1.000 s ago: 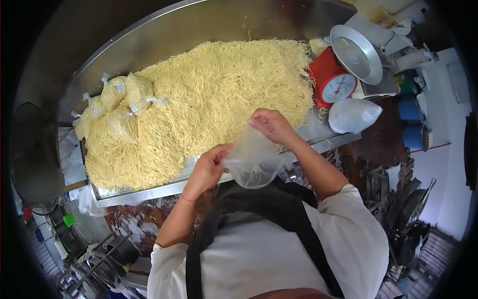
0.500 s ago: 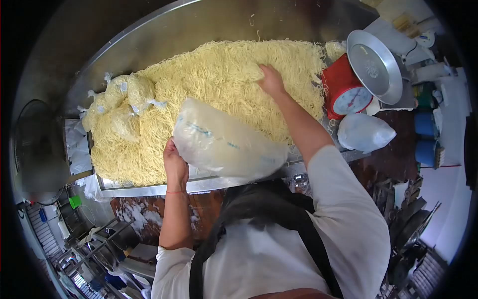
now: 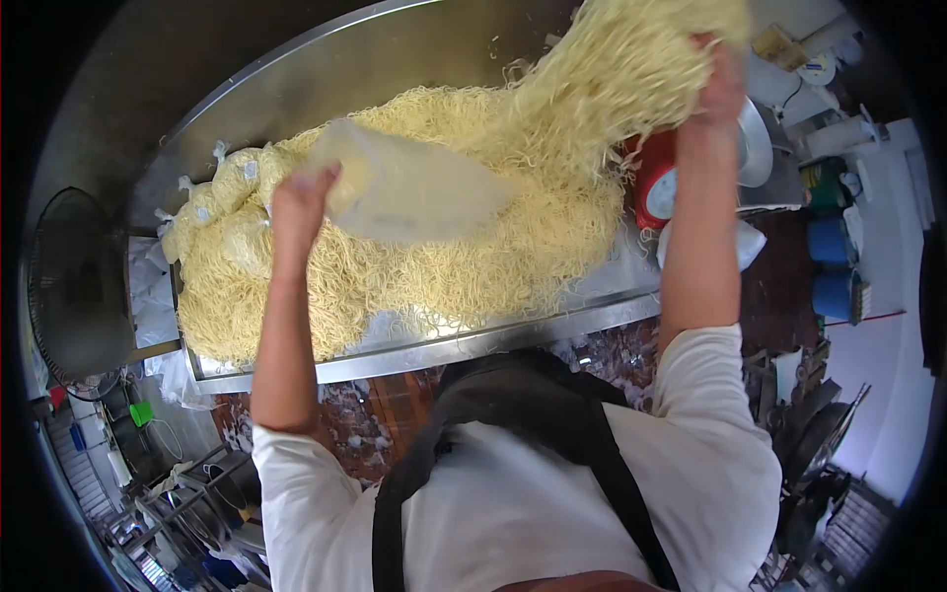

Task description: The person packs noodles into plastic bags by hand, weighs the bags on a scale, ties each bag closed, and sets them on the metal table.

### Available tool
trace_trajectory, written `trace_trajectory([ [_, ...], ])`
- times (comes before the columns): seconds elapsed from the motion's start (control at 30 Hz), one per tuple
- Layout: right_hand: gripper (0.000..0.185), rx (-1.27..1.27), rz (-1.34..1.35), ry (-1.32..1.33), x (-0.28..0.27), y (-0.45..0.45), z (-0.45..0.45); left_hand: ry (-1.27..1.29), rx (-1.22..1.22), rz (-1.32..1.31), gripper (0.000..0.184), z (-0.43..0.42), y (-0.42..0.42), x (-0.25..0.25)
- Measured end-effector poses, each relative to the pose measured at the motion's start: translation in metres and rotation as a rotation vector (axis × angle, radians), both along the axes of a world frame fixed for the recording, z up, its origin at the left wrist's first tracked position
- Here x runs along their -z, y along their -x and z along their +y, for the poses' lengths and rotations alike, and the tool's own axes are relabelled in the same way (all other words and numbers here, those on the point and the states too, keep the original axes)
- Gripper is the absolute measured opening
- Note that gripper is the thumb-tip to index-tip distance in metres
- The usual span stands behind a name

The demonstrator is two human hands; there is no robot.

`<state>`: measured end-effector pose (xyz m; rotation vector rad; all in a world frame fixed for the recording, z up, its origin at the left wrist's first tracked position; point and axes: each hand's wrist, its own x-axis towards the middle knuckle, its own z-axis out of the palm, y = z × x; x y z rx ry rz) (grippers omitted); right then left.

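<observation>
My left hand [image 3: 304, 200] is closed on the edge of a clear plastic bag [image 3: 424, 192], which spreads to the right over the noodles and is smeared by motion. A big bunch of pale yellow noodles [image 3: 621, 84] hangs in the air from my right hand [image 3: 722, 84], whose fingers are partly covered by the strands. Below lies a wide heap of loose noodles [image 3: 473, 271] on a metal table [image 3: 395, 357]. Knotted bags of noodles [image 3: 235, 183] are piled at the heap's left end.
A red dial scale [image 3: 655, 178] with a round metal pan [image 3: 756, 148] stands at the right, partly behind my right arm. Beside it sits a whitish plastic bag [image 3: 750, 245]. A fan [image 3: 74, 286] is at the far left, and blue buckets [image 3: 838, 242] are at the right.
My right hand has risen from the heap toward the upper right, lifting a bunch of noodles. My left hand has moved up and left with the plastic bag.
</observation>
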<state>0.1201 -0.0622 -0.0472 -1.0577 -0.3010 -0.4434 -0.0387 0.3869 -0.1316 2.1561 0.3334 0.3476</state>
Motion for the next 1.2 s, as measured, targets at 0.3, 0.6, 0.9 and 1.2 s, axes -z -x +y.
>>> trace_trajectory([
  [0.3, 0.032, -0.308, 0.002, 0.539, -0.031, -0.002, -0.079, -0.424, -0.115, -0.586, 0.029, -0.027, -0.143, -0.013],
  [0.6, 0.047, -0.684, 0.291, 0.409, 0.112, 0.097, 0.103, -0.244, 0.667, -0.636, 0.009, -0.17, 0.036, -0.012],
  [0.9, 0.064, -0.609, 0.633, 0.561, 0.205, 0.109, 0.159, -0.012, 0.053, 0.104, 0.029, -0.115, 0.035, 0.128],
  [1.2, 0.082, -0.39, 0.148, 1.744, 0.28, 0.141, 0.161, 0.318, -0.14, 0.049, 0.017, -0.093, 0.015, 0.191],
])
